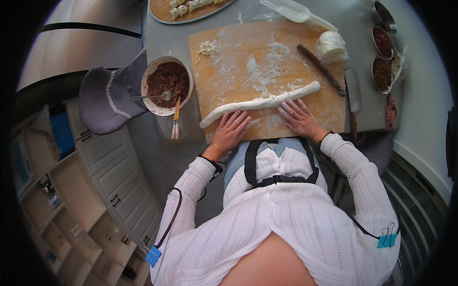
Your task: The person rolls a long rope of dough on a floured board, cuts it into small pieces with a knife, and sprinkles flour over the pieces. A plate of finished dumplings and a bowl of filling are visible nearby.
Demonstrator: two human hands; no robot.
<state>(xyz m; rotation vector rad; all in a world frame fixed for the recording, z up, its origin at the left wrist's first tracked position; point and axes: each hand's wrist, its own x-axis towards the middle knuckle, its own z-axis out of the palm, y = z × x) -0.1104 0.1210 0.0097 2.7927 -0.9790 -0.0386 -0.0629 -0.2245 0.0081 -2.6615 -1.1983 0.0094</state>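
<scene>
A long floured rope of dough (250, 104) lies slantwise across the near part of a wooden board (229, 71). My left hand (232, 129) rests on the board with its fingertips at the near side of the rope, towards its left end. Against the rope's right half, my right hand (298, 116) lies palm down with fingers spread. Neither hand grasps anything. A dark wooden rolling pin (321, 69) lies at the board's right. Behind it sits a lump of dough in plastic wrap (331, 46). Dough scraps (206, 48) and loose flour are on the board.
Left of the board stands a bowl of minced filling (167, 80) with a spoon and chopsticks (176, 119). A cleaver (353, 91) lies to the right, near several small metal bowls (382, 42). Beyond the board are a flour scoop (291, 10) and a tray of dumplings (193, 16).
</scene>
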